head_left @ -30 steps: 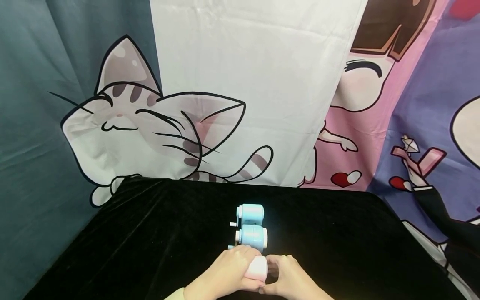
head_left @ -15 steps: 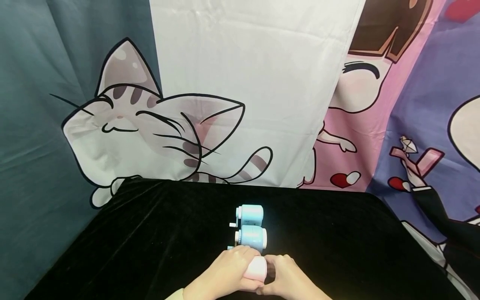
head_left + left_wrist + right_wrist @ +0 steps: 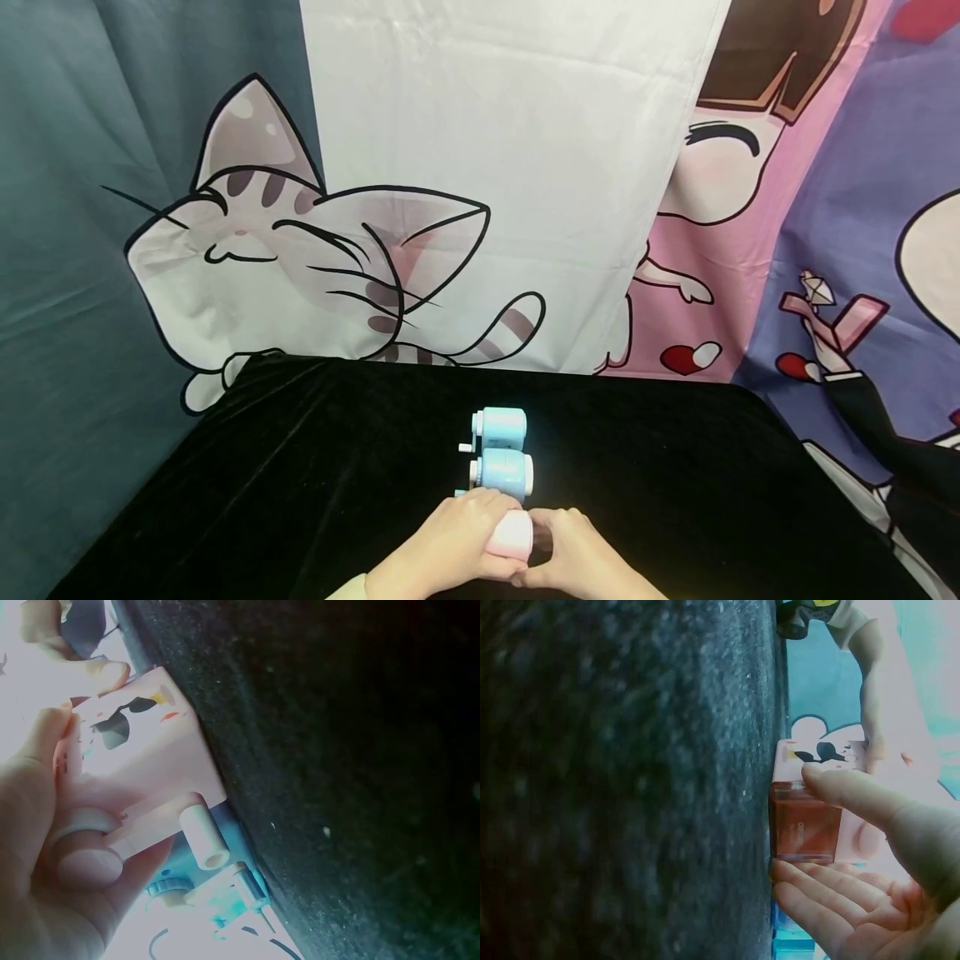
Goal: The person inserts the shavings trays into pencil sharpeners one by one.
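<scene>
A pink crank pencil sharpener [image 3: 512, 535] sits on the black cloth, a cartoon print on its near side. My left hand [image 3: 457, 537] grips it from the left, with the crank end by the palm in the left wrist view. My right hand [image 3: 573, 554] is at its other end, around the clear reddish drawer [image 3: 808, 829]; the thumb touches the near side and the fingertips lie along the far side. Just beyond stands a blue pencil sharpener [image 3: 506, 472], partly covered by my left fingers. Behind that is a second blue pencil sharpener [image 3: 505, 427], crank to the left.
Black velvety cloth [image 3: 675, 467] covers the table and runs back to a hanging printed curtain [image 3: 480, 150]. The two blue sharpeners stand in a row directly beyond my hands.
</scene>
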{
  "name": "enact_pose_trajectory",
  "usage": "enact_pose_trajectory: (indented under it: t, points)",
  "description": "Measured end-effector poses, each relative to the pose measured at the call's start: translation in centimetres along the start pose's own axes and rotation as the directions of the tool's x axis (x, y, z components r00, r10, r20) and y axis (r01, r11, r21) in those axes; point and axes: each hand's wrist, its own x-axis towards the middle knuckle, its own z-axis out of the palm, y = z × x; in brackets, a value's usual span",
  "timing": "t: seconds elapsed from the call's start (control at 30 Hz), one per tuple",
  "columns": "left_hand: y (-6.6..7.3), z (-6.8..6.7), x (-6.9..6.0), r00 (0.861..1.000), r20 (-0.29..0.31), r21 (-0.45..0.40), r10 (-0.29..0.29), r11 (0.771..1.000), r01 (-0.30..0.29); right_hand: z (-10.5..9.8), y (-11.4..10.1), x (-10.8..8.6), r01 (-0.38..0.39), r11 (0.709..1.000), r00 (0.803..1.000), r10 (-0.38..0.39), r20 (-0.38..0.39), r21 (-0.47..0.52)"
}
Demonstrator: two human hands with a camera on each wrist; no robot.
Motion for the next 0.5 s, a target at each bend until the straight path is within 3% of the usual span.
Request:
enact_pose_trajectory:
  t: [0.3, 0.5]
  points:
    - [0.0, -0.1, -0.1, 0.999, -0.041, 0.039, 0.011, 0.999, -0.01, -0.6, 0.7, -0.4, 0.085, 0.996, 0.996, -0.084, 0.033, -0.031]
    - [0.1, -0.9, -0.1, 0.997, -0.082, 0.029, -0.01, 1.0, 0.012, -1.8, 0.5, -0.9, 0.081, 0.991, 0.994, -0.072, 0.084, -0.106]
